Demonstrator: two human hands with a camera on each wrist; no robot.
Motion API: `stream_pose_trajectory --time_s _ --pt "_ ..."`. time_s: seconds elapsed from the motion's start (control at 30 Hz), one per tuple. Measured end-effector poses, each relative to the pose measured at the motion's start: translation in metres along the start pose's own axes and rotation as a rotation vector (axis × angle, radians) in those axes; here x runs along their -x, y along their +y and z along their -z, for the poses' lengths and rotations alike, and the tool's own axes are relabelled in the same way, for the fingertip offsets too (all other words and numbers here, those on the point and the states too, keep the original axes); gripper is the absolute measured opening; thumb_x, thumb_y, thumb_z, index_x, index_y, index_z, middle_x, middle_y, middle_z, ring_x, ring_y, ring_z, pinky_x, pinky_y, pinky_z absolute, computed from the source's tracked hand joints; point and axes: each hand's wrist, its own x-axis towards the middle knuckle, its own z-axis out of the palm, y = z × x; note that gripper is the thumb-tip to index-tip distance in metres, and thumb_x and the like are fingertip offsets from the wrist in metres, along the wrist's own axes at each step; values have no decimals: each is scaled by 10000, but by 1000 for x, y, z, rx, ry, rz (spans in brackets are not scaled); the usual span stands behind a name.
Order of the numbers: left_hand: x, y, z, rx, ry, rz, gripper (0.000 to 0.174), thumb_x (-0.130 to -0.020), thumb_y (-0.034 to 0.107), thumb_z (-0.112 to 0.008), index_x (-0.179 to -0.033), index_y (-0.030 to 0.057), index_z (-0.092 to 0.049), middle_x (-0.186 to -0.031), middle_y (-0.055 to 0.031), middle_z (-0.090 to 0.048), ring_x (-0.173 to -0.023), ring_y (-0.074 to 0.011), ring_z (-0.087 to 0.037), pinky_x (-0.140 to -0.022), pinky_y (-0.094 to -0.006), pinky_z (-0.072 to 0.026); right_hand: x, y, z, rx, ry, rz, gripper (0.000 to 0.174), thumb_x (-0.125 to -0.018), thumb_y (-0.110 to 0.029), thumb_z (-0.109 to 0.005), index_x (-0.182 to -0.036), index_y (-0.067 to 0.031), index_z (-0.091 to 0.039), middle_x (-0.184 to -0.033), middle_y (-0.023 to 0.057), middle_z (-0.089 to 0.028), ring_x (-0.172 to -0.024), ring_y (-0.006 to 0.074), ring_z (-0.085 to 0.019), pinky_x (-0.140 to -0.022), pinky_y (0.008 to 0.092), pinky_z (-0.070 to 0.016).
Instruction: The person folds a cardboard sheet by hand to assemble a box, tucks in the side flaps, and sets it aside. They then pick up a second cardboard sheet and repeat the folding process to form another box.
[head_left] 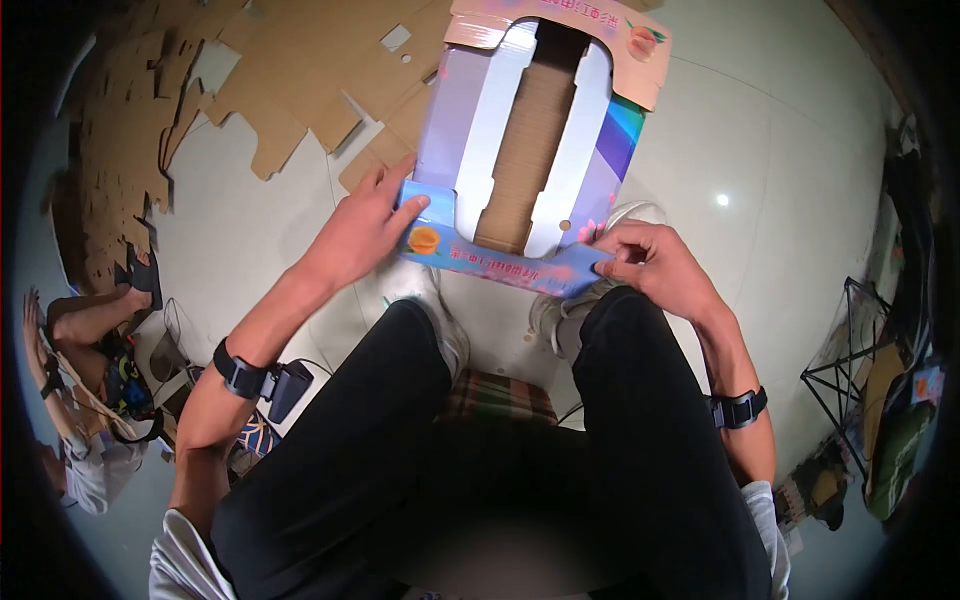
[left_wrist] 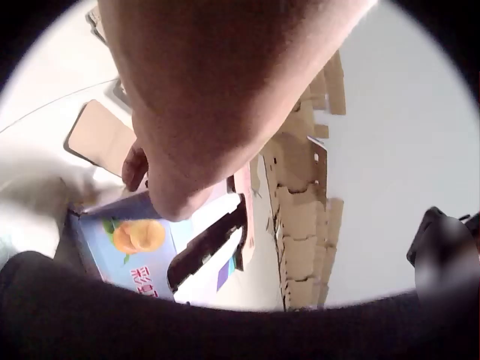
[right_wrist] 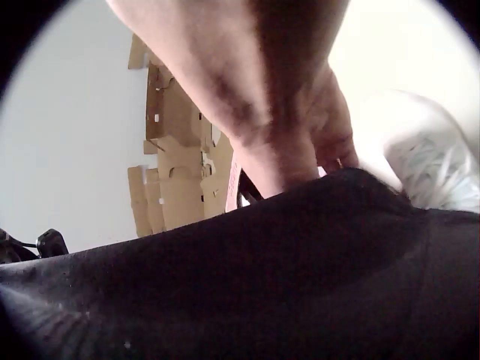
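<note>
A printed cardboard carton [head_left: 440, 110] in lilac, pink and blue, with peach pictures, stands in front of my feet. Its top has a long opening between white inner flaps, and brown cardboard shows inside. My left hand [head_left: 358, 228] grips the near left corner, thumb on the blue panel and fingers along the outer side. At the near right corner my right hand [head_left: 655, 265] pinches the blue edge between thumb and curled fingers. In the left wrist view the peach-printed end [left_wrist: 112, 247] of the carton lies below the hand. Trouser cloth hides most of the carton in the right wrist view.
Flattened brown cardboard sheets [head_left: 290, 70] spread over the pale tiled floor at the far left. Another person [head_left: 95, 400] sits at the left edge. A black wire frame [head_left: 845, 370] and a green bag [head_left: 895, 460] stand at the right. My white shoes [head_left: 425, 290] are close to the carton.
</note>
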Motion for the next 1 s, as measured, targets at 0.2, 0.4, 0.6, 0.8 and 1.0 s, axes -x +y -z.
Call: stream_pose_trajectory --time_s 0.2,0.4,0.6,0.8,1.0 --pt "17 1 -13 -203 141 -307 541 -1087 186 -662 -1586 49 -505 -1145 -148 -570 -919 -299 -638 -925 -409 -550 0 4 -5 11 30 -54 77 -973 -26 -767 -1043 5 -765 -833 -50 -590 -769 61 -491 -730 263 -442" --pt "-9 -36 -24 137 240 -155 374 -1022 265 -780 -1257 19 -624 -916 -91 -632 -821 -211 -592 -813 -373 -532 0 17 -14 -67 105 -63 123 -996 -42 -752 -1100 24 -749 -830 -46 -611 -792 55 -529 -763 255 -462" --pt "-7 -50 -24 114 102 -147 355 -1066 334 -727 -1021 0 -617 -796 -56 -590 -735 -167 -521 -719 -357 -482 0 20 -13 -58 110 -74 129 -1013 -44 -743 -1120 29 -743 -826 -52 -602 -791 45 -525 -751 246 -456" --pt "-5 -61 -36 362 169 -88 308 -1070 286 -734 -973 14 -629 -763 15 -574 -739 -72 -485 -688 -295 -437 -2 22 -16 -93 131 -58 99 -1016 -44 -739 -1089 22 -729 -809 -63 -569 -777 37 -502 -724 249 -430" --pt "-8 -63 -39 574 173 -19 296 -1064 269 -753 -910 62 -608 -762 81 -520 -727 -42 -425 -668 -264 -406 -3 26 -17 -63 129 -89 255 -1016 -100 -752 -1235 30 -743 -884 -8 -642 -826 89 -553 -806 284 -491"
